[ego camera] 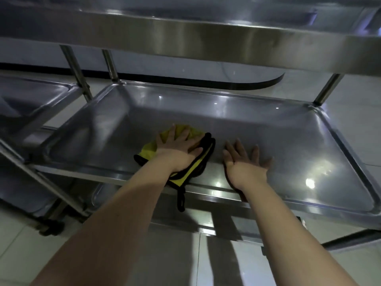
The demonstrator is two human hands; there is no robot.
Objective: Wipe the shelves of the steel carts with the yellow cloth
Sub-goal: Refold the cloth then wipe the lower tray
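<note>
The left hand (pixel 179 145) lies flat with fingers spread, pressing the yellow cloth (pixel 186 153) onto the steel shelf (pixel 309 141). The cloth bunches under that palm, its black loop hanging over the near rim. Just beside it, the right hand (pixel 246 162) rests flat and empty on bare steel.

**Middle shelf, steel cart**

Steel shelf (pixel 257 129), raised rim, glossy with light glints. On it: crumpled yellow cloth (pixel 185 132), black-edged, near front rim, loop hanging over; left hand (pixel 177 148) flat on cloth; right hand (pixel 245 164) flat on bare steel just beside
</note>
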